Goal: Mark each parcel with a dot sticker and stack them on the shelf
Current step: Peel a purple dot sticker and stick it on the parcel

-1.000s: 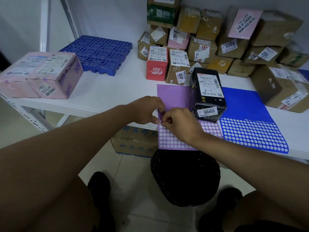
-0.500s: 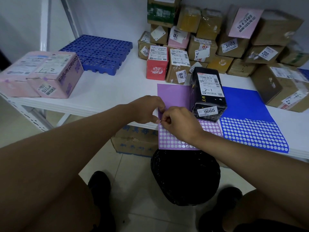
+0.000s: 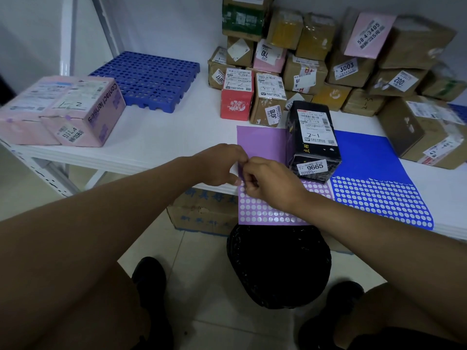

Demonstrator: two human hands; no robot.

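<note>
Peeling at the purple sheet's edge, black parcel beside it.

My left hand [image 3: 219,164] and right hand [image 3: 268,183] meet over the purple sheet [image 3: 260,145], both pinching its lifted left edge; whether a dot has come free I cannot tell. The black parcel [image 3: 312,140], labelled 9665, stands on the shelf [image 3: 164,137], overlapping the purple sheet and touching the blue sheet [image 3: 366,168].

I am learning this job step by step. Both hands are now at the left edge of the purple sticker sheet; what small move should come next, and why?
Probably peel one dot free. The left hand lifts the edge of the purple dot-sticker sheet while the right hand pinches there. The black rectangular parcel labelled 9665 stands beside them on the sheet, seemingly waiting for its dot.
</note>
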